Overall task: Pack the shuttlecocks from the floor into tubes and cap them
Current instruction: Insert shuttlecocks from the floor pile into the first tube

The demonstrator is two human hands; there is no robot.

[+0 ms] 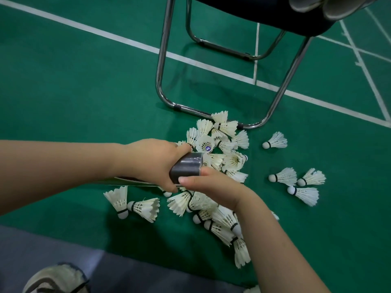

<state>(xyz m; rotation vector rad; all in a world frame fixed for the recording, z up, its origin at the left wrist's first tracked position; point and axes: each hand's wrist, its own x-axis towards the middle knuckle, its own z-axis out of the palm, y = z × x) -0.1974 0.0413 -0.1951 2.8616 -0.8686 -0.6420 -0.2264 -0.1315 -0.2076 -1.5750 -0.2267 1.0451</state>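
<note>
Dim overhead light throws soft shadows under the chair (243,9); edges bow, top-right perhaps blurred.

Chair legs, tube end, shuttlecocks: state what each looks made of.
Chair legs: polished metal tubing, likely chromed; they show bright mirror-like highlights. Tube end: dark glossy band, perhaps plastic or tape; the sheen leaves it open. Shuttlecocks: white feathers by their ribbed vanes, with a rounded pale base, material unclear.

White shuttlecocks (227,126) lie heaped beneath a seemingly capped tube (186,167).

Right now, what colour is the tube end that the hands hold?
Dark grey and glossy: the tube end shows best in the head view, the only one.
</note>
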